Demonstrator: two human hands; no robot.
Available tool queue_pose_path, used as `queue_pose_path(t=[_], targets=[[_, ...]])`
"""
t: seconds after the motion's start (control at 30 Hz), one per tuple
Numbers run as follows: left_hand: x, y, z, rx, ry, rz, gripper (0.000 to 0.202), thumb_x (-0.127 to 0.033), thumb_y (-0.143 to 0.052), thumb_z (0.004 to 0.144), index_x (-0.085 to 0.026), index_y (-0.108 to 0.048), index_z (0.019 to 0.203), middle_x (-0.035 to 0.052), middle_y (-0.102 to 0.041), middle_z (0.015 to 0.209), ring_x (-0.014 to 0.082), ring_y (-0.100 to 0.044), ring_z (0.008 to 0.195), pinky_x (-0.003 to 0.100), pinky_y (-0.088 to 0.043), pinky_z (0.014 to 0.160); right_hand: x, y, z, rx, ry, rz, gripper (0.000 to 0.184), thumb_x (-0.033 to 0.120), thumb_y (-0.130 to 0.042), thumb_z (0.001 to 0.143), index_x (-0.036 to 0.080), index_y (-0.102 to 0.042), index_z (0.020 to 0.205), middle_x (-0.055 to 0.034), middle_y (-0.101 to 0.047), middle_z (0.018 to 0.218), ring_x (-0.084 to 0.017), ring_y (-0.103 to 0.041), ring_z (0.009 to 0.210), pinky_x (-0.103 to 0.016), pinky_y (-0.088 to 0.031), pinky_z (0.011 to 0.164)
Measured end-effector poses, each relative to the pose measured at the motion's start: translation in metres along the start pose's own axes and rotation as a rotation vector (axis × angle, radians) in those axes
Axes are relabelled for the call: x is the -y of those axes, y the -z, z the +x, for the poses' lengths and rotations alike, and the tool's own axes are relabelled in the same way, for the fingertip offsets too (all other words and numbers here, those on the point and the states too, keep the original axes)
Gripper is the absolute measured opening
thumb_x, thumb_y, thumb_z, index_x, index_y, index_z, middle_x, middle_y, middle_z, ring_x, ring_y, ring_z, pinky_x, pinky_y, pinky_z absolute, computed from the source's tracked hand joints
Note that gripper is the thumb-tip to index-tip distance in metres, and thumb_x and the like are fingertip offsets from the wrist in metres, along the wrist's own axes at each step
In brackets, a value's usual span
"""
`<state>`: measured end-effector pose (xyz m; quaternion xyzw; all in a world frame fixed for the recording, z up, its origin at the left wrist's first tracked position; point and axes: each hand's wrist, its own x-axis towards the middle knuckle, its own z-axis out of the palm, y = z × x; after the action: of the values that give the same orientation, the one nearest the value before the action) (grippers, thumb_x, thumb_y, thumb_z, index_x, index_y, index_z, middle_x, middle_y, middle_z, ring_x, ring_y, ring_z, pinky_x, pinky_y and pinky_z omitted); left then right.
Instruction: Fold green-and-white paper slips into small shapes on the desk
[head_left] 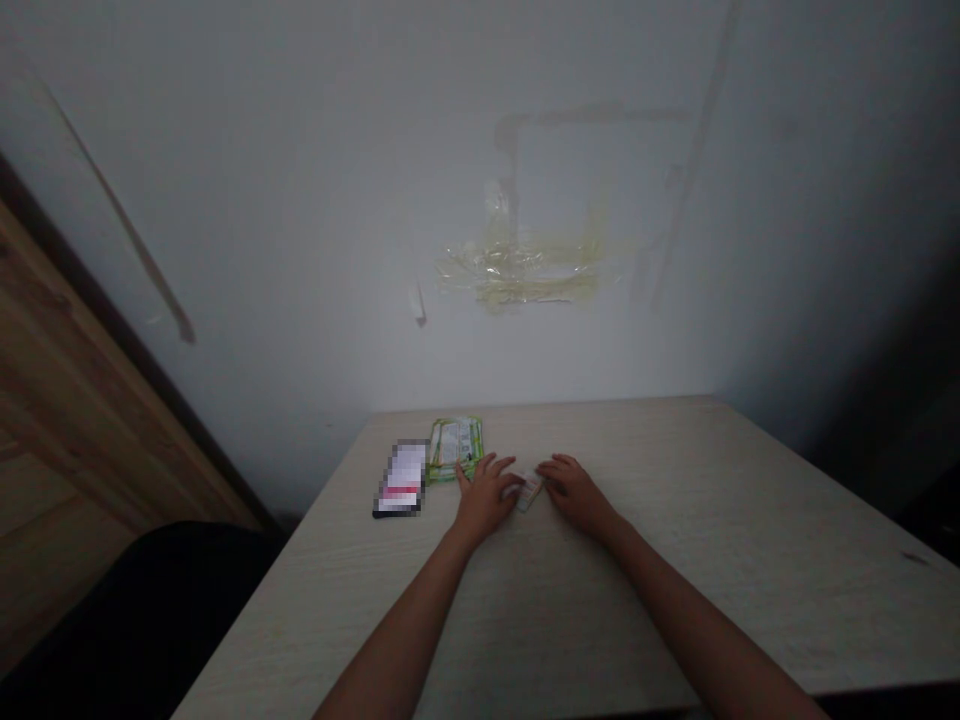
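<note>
A small white, flat, rectangular piece point(529, 490) with coloured print lies between my hands on the table; its exact kind is too small to tell. My left hand point(487, 497) rests at its left side with fingers spread. The thumb touches the piece's left edge, while the outer fingers reach the lower corner of a green-and-white printed packet point(456, 442). From the right, my right hand point(576, 490) has curled fingers on the piece's upper right edge, thumb and fingertips close together.
Left of the packet lies a phone point(403, 480) with its lit screen blurred out. The pale wooden table point(675, 450) meets a white wall point(315, 250) bearing old tape point(525, 268). A black chair-like shape point(165, 600) and a wooden door point(75, 420) stand at the left.
</note>
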<state>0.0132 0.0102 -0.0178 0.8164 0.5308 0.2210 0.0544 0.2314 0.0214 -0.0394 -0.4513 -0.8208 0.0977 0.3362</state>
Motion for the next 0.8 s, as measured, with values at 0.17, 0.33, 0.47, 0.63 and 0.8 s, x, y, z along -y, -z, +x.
queue_pose_path(t=[0.17, 0.33, 0.47, 0.63, 0.8], targets=[[0.0012, -0.0008, 0.0007, -0.07, 0.06, -0.002, 0.023, -0.037, -0.061, 0.085, -0.039, -0.065, 0.107, -0.0009, -0.053, 0.136, 0.0278, -0.034, 0.135, 0.072, -0.002, 0.107, 0.0039, 0.0056, 0.0021, -0.019, -0.014, -0.032, 0.028, 0.015, -0.056, 0.082, 0.018, -0.071, 0.106, -0.0094, -0.067, 0.103, -0.022, -0.055, 0.104, -0.038, -0.045, 0.095], [0.0007, 0.0015, 0.0011, -0.063, 0.059, -0.006, 0.022, -0.045, -0.064, 0.081, -0.036, -0.068, 0.101, 0.0, -0.056, 0.132, 0.0282, -0.038, 0.131, 0.073, 0.0, 0.107, 0.0022, 0.0076, 0.0018, -0.006, -0.046, -0.112, 0.026, 0.016, -0.056, 0.084, 0.016, -0.071, 0.105, -0.0107, -0.065, 0.101, -0.022, -0.054, 0.1, -0.036, -0.044, 0.091], [0.0016, 0.002, 0.0011, -0.047, 0.055, -0.001, 0.025, -0.044, -0.07, 0.077, -0.036, -0.07, 0.1, 0.0004, -0.055, 0.133, 0.0287, -0.037, 0.131, 0.073, 0.001, 0.107, 0.0014, 0.0086, 0.0011, -0.01, -0.059, -0.149, 0.026, 0.012, -0.056, 0.082, 0.015, -0.071, 0.103, -0.0103, -0.063, 0.099, -0.021, -0.053, 0.099, -0.034, -0.044, 0.09], [0.0036, 0.0006, 0.001, -0.053, 0.063, -0.004, 0.022, -0.045, -0.07, 0.076, -0.037, -0.071, 0.096, -0.0005, -0.056, 0.132, 0.0296, -0.038, 0.131, 0.075, 0.003, 0.106, 0.0013, 0.0095, 0.0009, -0.026, -0.059, -0.135, 0.026, 0.013, -0.056, 0.082, 0.015, -0.072, 0.103, -0.0099, -0.063, 0.097, -0.021, -0.053, 0.096, -0.033, -0.045, 0.088], [0.0035, 0.0013, 0.0008, -0.058, 0.051, 0.01, 0.018, -0.044, -0.066, 0.08, -0.036, -0.072, 0.095, 0.0001, -0.056, 0.133, 0.0298, -0.039, 0.131, 0.075, 0.004, 0.106, 0.0003, 0.0086, 0.001, -0.039, -0.047, -0.116, 0.023, 0.014, -0.057, 0.083, 0.015, -0.072, 0.101, -0.0096, -0.062, 0.095, -0.021, -0.053, 0.095, -0.034, -0.045, 0.087]])
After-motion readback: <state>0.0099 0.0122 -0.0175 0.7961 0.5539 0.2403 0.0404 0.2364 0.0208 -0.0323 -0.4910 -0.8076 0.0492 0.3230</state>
